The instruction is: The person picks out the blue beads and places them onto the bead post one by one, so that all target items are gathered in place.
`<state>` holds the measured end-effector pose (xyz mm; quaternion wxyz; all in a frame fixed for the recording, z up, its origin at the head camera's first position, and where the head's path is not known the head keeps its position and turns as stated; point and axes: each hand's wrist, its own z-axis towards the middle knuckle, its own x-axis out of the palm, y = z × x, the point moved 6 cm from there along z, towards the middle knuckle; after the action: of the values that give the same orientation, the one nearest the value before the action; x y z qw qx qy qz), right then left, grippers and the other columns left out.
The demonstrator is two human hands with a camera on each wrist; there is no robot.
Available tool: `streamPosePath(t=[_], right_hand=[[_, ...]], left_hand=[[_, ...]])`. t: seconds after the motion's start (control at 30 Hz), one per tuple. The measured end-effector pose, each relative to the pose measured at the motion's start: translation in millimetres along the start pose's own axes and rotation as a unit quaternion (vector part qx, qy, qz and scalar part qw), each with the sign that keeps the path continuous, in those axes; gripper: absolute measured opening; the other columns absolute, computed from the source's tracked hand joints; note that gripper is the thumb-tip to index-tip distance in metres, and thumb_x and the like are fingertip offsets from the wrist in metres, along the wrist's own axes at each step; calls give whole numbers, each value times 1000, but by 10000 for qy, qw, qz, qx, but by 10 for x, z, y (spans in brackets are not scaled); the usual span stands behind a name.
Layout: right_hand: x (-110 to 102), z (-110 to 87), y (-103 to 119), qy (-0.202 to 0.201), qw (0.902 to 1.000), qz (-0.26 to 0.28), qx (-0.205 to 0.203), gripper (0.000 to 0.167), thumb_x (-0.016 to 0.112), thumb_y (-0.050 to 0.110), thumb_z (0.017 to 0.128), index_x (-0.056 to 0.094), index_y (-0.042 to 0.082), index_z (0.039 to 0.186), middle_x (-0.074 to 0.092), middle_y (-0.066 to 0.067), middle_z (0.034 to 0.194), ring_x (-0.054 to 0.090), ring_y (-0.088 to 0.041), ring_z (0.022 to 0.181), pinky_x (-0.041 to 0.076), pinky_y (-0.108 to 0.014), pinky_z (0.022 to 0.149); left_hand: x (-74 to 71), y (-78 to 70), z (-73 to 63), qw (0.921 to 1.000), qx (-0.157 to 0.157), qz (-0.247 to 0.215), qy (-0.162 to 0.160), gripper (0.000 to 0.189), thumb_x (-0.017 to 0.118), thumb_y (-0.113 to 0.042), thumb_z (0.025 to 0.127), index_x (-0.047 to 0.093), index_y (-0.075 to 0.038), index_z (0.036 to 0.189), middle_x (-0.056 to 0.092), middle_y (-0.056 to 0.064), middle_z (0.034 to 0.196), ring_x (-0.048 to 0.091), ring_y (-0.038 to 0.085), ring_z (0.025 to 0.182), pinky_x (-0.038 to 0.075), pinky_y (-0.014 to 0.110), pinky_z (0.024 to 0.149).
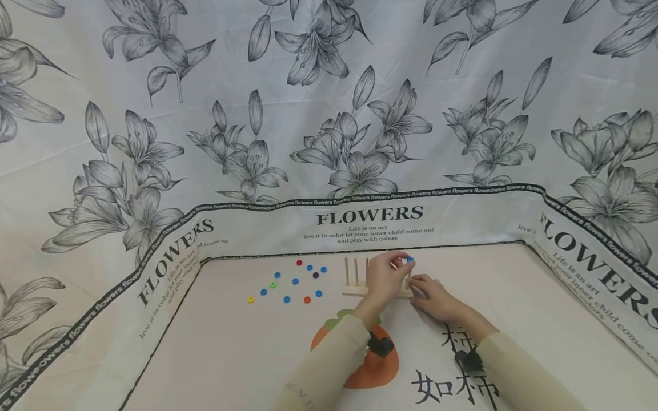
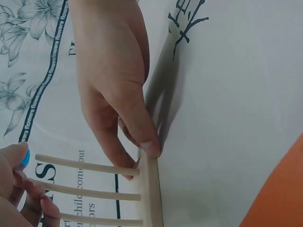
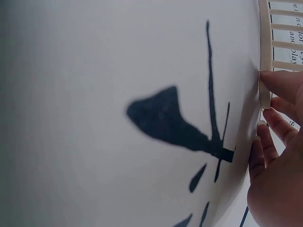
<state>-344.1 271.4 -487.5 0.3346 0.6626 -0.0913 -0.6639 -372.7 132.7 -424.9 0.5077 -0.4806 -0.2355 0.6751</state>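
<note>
My left hand (image 1: 381, 281) pinches a small blue bead (image 1: 410, 260) between thumb and fingertip, above the right end of a wooden peg stand (image 1: 352, 290). In the left wrist view the bead (image 2: 26, 157) sits close to the tip of the end peg (image 2: 85, 163). My right hand (image 1: 436, 298) grips the right end of the stand's base, thumb on the near side, as the right wrist view shows at the base (image 3: 266, 52). Several thin upright pegs rise from the base; the left hand hides some of them in the head view.
Loose beads lie left of the stand: several blue ones (image 1: 295, 281), a yellow bead (image 1: 251, 299), a green bead (image 1: 273, 285), red and orange ones, and a dark one (image 1: 316, 275). The cloth (image 1: 231, 354) bears a printed persimmon (image 1: 382, 371). A flowered curtain (image 1: 370, 222) stands behind.
</note>
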Motion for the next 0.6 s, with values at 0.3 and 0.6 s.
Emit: streamPosePath(t=[0.3, 0.6], right_hand=[[7, 5, 20, -6, 10000, -32, -23, 52, 62, 12, 98, 49, -12, 142, 46, -30, 145, 42, -53, 133, 34, -70, 107], [0, 3, 26, 66, 9999, -117, -12, 52, 63, 13, 99, 48, -11, 143, 46, -29, 146, 41, -53, 134, 35, -68, 107]], left_hand=[[52, 13, 30, 9989, -367, 212, -200, 19, 81, -28, 89, 80, -20, 106, 50, -16, 62, 37, 2, 50, 27, 19, 49], [124, 46, 52, 9983, -279, 520, -30, 19, 76, -30, 93, 78, -21, 110, 47, -15, 57, 38, 3, 46, 27, 20, 46]])
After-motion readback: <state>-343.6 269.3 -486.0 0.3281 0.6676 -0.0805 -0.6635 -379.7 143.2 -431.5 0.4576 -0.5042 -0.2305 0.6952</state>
